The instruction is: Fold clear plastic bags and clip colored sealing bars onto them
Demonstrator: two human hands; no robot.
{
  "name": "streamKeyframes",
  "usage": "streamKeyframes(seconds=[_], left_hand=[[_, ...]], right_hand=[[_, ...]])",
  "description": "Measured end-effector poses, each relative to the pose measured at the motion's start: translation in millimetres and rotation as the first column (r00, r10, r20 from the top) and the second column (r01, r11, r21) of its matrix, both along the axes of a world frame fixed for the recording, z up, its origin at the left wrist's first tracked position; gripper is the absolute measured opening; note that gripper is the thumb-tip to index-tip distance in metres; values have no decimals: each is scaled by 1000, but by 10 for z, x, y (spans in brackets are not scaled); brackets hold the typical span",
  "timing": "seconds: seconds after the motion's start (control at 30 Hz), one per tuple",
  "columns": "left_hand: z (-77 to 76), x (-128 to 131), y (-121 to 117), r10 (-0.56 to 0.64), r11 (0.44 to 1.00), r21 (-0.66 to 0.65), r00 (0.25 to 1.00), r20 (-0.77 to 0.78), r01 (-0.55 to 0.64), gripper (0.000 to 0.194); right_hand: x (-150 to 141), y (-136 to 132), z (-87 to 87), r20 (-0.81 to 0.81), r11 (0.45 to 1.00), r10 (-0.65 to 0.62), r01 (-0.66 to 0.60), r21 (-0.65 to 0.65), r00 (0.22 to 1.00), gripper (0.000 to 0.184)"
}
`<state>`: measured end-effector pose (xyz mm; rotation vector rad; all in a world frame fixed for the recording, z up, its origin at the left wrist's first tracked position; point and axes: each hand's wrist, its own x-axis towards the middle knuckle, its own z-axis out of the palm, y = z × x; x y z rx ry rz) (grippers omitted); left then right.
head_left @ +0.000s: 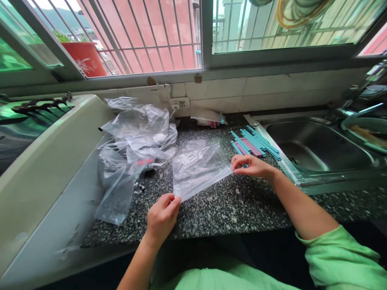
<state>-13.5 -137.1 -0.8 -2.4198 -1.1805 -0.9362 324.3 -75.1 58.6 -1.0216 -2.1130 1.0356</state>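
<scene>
A clear plastic bag is stretched between my two hands over the speckled countertop. My left hand pinches its near left corner between thumb and fingers. At its right corner, my right hand is closed on the edge. Just beyond my right hand lies a pile of flat turquoise and pink strips. To the left of the bag sits a heap of crumpled clear plastic bags, with a small red patch showing among them.
A steel sink with a faucet stands on the right, a green basin at its far side. By the wall lie a filled clear packet and a power socket. A pale appliance borders the counter on the left.
</scene>
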Motion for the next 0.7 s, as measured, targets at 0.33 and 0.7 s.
streamKeyframes(seconds=[0.33,0.7], left_hand=[[47,38,-26,-227,964,-145,974,-3,224,13],[5,47,2,-151,957,-259,987,-54,132,28]], right_hand=[[-157,4,-103,186,928,-298,330,-173,936,22],[-80,-23,-93,554,964,-154,249,-99,818,17]])
